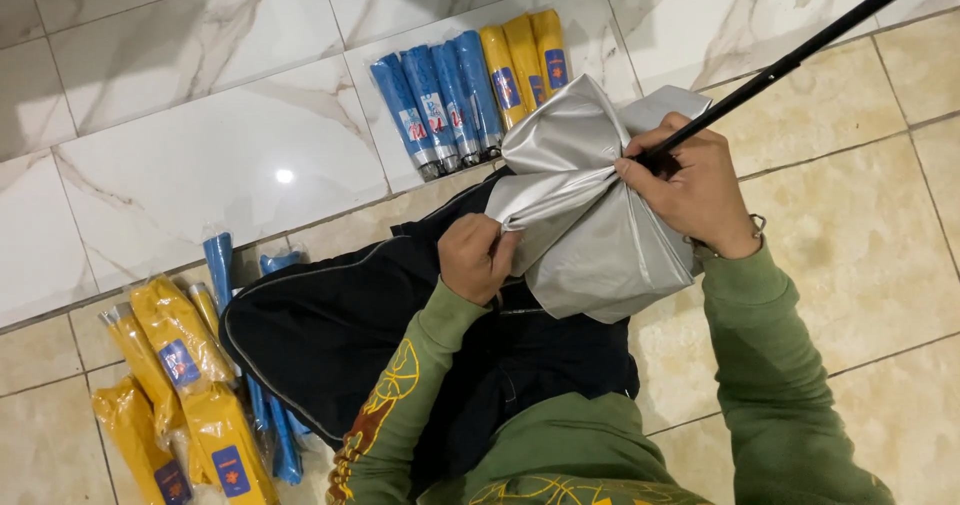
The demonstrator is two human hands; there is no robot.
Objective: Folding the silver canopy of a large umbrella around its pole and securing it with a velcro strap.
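1. Head view, centre of frame: my left hand (478,257) is clenched on a fold of the silver umbrella canopy (590,215), bunching it over my lap.
2. Right of centre, my right hand (695,185) grips the black shaft (800,57) where it meets the cloth; the shaft runs to the upper right corner.
3. I judge I'm mid-gather, folding the cloth round the shaft. Next needs the pleats smoothed flat and wrapped tight.
4. Packed blue and yellow umbrellas (470,90) lie top centre; more sleeved ones (185,385) lower left.
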